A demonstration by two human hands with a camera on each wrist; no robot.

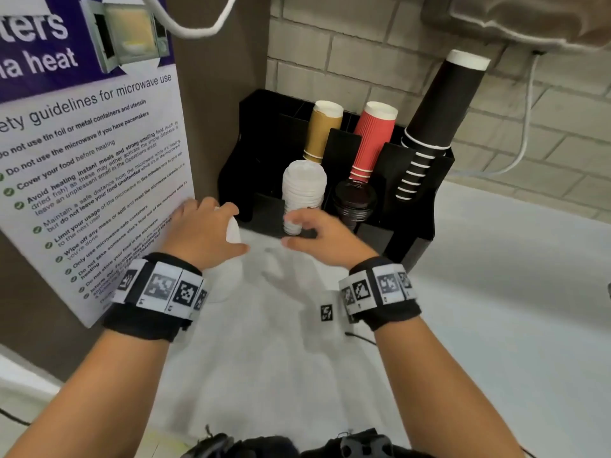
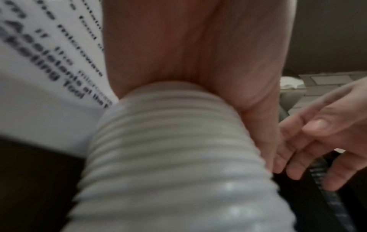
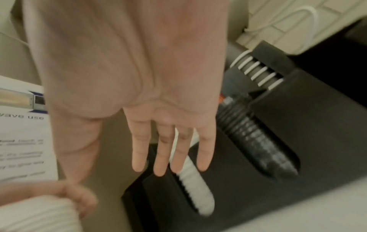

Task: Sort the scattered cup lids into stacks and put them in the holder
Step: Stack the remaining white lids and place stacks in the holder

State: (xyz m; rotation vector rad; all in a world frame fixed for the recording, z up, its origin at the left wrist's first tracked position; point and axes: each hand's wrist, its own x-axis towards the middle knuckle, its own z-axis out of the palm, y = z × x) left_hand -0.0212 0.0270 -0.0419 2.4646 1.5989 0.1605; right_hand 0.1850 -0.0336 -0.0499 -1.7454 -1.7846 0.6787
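Gripping white lid stack (image 2: 178, 157), left hand (image 1: 201, 231)

The left hand (image 1: 205, 231) covers most of its white lid stack (image 1: 232, 230) — the wrist view is blurred — and the holder (image 1: 413, 206) hides the lower black cups (image 1: 417, 166).

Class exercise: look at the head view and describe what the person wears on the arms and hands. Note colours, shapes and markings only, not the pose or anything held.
Both hands, left hand and right hand, are bare, with no gloves or rings visible. The forearms are bare too, with no sleeves. Each wrist carries a black fabric wristband, left wristband and right wristband, ringed with square white panels printed with black-and-white fiducial marker patterns.
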